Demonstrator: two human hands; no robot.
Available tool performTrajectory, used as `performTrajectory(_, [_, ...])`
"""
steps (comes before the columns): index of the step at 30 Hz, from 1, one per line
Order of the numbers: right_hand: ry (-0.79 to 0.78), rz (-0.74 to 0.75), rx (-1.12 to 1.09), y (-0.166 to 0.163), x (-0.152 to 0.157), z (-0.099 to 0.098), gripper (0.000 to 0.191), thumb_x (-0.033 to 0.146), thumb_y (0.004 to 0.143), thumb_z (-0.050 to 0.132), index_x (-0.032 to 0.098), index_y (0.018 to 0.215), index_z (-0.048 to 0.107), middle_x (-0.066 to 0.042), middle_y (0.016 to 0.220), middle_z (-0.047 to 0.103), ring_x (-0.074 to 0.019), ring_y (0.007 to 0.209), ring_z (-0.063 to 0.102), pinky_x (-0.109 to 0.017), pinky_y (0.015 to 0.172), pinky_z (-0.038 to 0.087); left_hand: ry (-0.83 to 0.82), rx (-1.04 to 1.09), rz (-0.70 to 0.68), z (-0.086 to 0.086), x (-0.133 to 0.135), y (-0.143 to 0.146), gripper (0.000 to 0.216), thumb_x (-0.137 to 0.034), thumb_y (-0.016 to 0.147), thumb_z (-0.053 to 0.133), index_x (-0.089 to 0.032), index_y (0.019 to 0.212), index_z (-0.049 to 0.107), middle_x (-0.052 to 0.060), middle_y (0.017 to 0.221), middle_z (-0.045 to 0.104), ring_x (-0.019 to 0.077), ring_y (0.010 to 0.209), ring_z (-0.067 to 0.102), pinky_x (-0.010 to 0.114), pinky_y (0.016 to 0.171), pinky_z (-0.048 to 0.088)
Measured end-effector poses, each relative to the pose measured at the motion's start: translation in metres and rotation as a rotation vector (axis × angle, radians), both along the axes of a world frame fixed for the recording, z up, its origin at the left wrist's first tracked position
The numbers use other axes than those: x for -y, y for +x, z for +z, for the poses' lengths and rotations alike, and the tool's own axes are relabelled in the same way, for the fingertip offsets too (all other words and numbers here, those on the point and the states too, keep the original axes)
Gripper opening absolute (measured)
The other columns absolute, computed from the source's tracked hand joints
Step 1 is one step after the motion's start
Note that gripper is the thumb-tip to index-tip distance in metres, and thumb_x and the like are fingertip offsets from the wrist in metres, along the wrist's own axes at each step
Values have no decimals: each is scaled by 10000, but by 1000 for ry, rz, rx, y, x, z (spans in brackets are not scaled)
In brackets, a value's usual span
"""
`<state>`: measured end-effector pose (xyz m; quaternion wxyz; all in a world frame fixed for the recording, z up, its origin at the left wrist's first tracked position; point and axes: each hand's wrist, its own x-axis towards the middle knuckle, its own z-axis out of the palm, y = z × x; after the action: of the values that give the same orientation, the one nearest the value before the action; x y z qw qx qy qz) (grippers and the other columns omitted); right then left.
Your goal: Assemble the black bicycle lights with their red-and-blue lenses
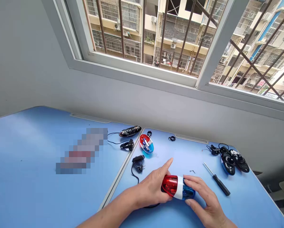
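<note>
Both my hands hold a small red, white and blue siren-style light (177, 187) just above the blue table (37, 177). My left hand (153, 186) grips its red end, with the forefinger stretched out. My right hand (203, 198) wraps the blue end from the right. A black cable runs from under my left hand up to a black clip part (138, 162).
A black-handled screwdriver (216, 179) and a tiny bent metal piece (192, 171) lie right of the hands. An opened red and blue shell (146, 143), a black circuit board (130, 130), black clips (127, 145) and several dark parts (231, 158) lie farther back. A window fills the wall behind.
</note>
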<state>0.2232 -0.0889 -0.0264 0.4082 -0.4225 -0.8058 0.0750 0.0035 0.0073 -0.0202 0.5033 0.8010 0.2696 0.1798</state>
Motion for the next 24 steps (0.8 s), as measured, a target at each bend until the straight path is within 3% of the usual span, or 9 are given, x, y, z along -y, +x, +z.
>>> performTrajectory(8, [3,38,61,1,-2,2,412,153,943,496,201,1353,487,-119,1280,599,-219,1157,574,-338,975,508,175,-47,8,1,0,-2,777,-180,671,672,-169,1402,410,76,1099,635,248,960,601,344,897,480])
performTrajectory(12, [-32,64,67,1,-4,4,424,139,942,490,202,1361,477,-120,1288,584,-218,1144,571,-345,966,509,180,-86,6,1,1,-1,706,-185,661,684,-184,1337,481,83,1098,627,256,949,603,366,889,488])
performTrajectory(16, [-50,75,75,2,-5,8,421,150,944,497,209,1361,478,-122,1274,590,-224,1114,582,-353,933,524,213,-82,-29,5,1,0,501,-161,655,658,-205,1148,584,64,1045,639,246,926,592,342,844,491])
performTrajectory(24, [-85,85,91,6,-4,9,461,141,931,519,220,1382,460,-128,1291,574,-235,1125,575,-377,930,526,244,-94,-41,13,1,1,373,-148,652,611,-179,1023,593,48,924,616,229,845,575,314,761,474])
